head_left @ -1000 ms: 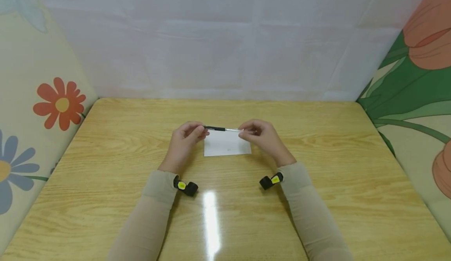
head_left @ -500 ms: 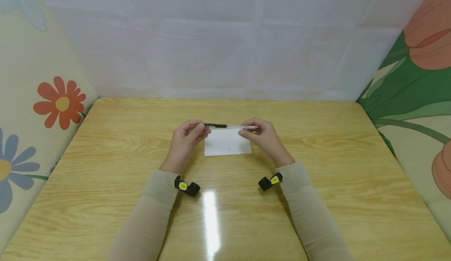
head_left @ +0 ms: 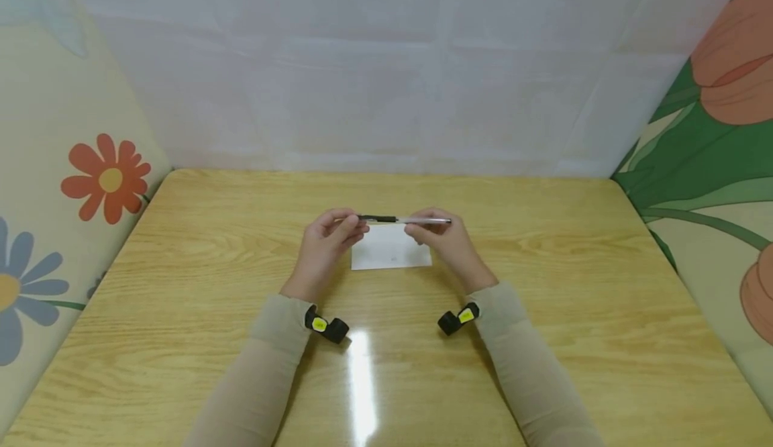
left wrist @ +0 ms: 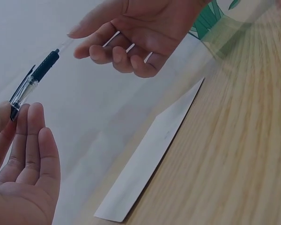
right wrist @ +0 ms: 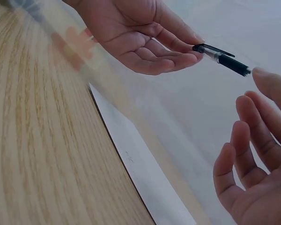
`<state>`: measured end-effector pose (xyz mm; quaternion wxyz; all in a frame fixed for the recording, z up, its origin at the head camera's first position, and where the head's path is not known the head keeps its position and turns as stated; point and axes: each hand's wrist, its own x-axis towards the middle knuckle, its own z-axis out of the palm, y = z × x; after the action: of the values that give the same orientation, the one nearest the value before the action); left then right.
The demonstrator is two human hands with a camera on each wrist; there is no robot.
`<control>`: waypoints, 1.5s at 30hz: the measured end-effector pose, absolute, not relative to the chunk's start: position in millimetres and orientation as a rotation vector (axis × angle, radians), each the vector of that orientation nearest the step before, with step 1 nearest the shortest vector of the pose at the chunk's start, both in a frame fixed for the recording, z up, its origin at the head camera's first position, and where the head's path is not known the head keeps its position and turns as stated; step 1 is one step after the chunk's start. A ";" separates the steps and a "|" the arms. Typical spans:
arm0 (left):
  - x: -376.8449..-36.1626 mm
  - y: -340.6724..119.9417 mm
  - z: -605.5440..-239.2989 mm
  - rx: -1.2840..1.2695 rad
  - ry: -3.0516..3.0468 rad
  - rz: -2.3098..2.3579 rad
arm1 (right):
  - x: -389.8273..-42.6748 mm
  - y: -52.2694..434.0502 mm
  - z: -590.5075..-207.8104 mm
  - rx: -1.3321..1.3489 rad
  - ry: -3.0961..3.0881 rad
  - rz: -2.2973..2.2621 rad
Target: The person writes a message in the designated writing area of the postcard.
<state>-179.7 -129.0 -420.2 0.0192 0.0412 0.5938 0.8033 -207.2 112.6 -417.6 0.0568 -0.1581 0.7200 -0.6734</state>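
Observation:
A pen (head_left: pixel 379 219) with a black grip, a clip and a clear barrel is held level between both hands, above the far edge of the paper (head_left: pixel 383 249). My left hand (head_left: pixel 323 249) pinches the clip end between thumb and forefinger. Toward the other end, my right hand (head_left: pixel 445 242) has thumb and forefinger at the clear barrel, whose end reaches past those fingertips in the head view. In the left wrist view the black grip (left wrist: pixel 46 66) lies in the gap between the hands. The other fingers of both hands are loosely bent.
The white paper lies on the wooden table (head_left: pixel 241 339) and bears a small faint mark. Black wrist cameras (head_left: pixel 331 329) sit at both cuffs. Behind the table hangs a white cloth (head_left: pixel 362 98); flower-patterned panels (head_left: pixel 102 185) stand at the sides.
Both hands have drawn slightly closer together. The pen has shifted a little to the right, and more of its clear barrel shows beyond my right fingertips.

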 end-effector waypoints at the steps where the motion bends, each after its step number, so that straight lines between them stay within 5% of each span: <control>1: -179.3 -128.2 -420.1 0.128 1.848 2.491 | -206.7 111.9 -418.1 -0.483 2.184 -2.047; 45: -180.1 -125.4 -421.8 0.319 2.135 2.200 | -197.2 85.1 -426.8 -0.411 1.978 -2.375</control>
<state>-180.1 -125.4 -421.8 0.0297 0.1034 0.6923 0.7136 -197.2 85.1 -426.8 0.0119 -0.1319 0.6344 -0.7616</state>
